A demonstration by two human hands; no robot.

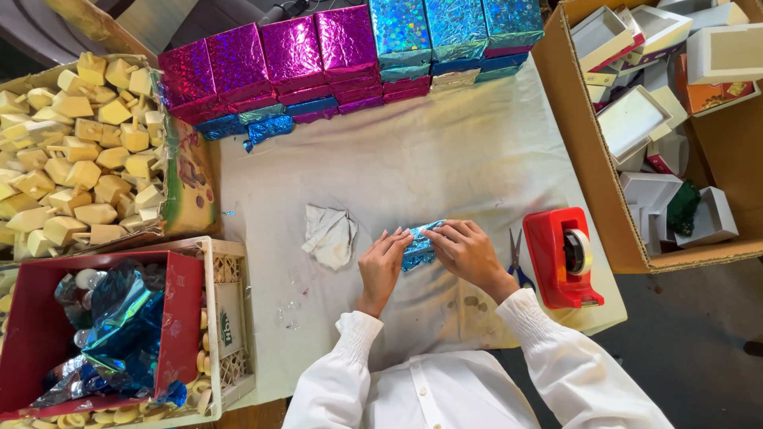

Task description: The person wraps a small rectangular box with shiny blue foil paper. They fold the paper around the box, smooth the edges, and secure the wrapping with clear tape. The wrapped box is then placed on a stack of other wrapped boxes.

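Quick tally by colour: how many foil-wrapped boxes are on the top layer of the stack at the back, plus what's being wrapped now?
magenta boxes: 4
blue boxes: 3
blue foil piece, being wrapped: 1
Total: 8

Blue foil packet (419, 248): mostly covered by left hand (382, 266) and right hand (465, 253); contents not visible. Scissors (517, 260): handles partly behind right wrist. Cardboard box of white cartons (592, 167): cut off at top and right edges. Red bin (184, 318) and heap of pale blocks (79, 151): cut at left edge. Small clear bits (288, 311) on cloth: too small to identify
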